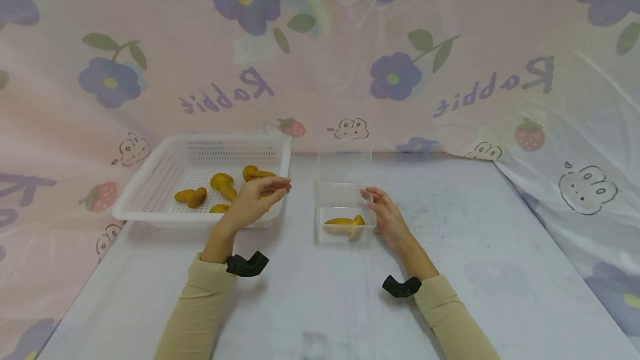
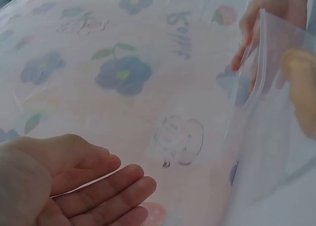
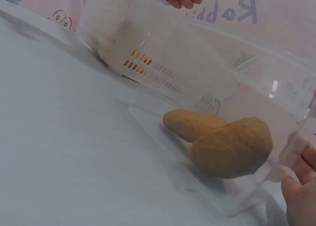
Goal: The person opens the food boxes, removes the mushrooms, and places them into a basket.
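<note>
A yellow-brown mushroom point(image 1: 345, 223) lies inside a clear plastic box point(image 1: 345, 186) whose clear lid stands raised behind it. At the right side of this box is my right hand point(image 1: 390, 218), its fingertips touching or very near the rear right corner. The right wrist view has that mushroom point(image 3: 229, 144) close up, with a bulging cap and a stubby stem. My left hand point(image 1: 255, 200) hovers over the right edge of a white basket point(image 1: 150, 182), fingers extended and holding nothing. Several similar mushrooms point(image 1: 223, 185) are in the basket, partly hidden behind this hand.
The basket's slotted wall point(image 3: 158, 63) stands left of the clear box, with a gap of table between them. Both containers rest on a white tabletop point(image 1: 450, 226). A printed cloth point(image 1: 325, 71) hangs behind and along both sides of the table.
</note>
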Demonstrator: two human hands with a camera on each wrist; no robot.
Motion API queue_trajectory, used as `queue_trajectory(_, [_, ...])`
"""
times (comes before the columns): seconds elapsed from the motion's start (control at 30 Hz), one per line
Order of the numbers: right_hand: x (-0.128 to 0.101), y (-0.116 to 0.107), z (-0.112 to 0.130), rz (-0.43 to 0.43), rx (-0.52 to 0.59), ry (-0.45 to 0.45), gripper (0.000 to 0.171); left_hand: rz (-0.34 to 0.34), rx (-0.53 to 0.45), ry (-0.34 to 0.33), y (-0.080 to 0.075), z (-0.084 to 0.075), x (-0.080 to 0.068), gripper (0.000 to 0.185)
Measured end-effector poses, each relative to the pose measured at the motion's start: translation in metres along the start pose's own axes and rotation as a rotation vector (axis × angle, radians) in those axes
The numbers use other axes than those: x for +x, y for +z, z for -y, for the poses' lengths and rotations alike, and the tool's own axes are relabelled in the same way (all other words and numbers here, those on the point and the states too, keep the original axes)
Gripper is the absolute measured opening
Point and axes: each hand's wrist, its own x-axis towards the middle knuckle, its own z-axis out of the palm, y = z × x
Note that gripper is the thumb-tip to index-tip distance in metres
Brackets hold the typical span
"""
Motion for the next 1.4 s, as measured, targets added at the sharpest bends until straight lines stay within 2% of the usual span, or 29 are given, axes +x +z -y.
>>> queue_trajectory(0.27, [0.000, 0.001, -0.001, -0.005, 0.004, 0.006, 0.030, 0.054, 0.003, 0.032, 0.026, -0.009, 0.011, 0.030])
queue_trajectory(0.57, [-0.001, 0.000, 0.002, -0.004, 0.003, 0.007, 0.032, 0.121, -0.013, 0.063, 0.048, -0.016, 0.024, 0.029])
queue_trajectory(0.9, [0.001, 0.000, 0.001, -0.013, 0.005, 0.021, 0.032, 0.295, 0.026, 0.051, 0.079, -0.006, 0.048, 0.030])
queue_trajectory(1.2, [0.002, 0.001, 0.000, -0.022, 0.007, 0.008, 0.031, 0.381, 0.085, 0.086, 0.100, -0.005, 0.067, 0.036])
queue_trajectory(1.4, [0.001, 0.001, 0.003, -0.017, 0.021, -0.002, 0.032, 0.457, 0.152, 0.063, 0.109, -0.008, 0.079, 0.034])
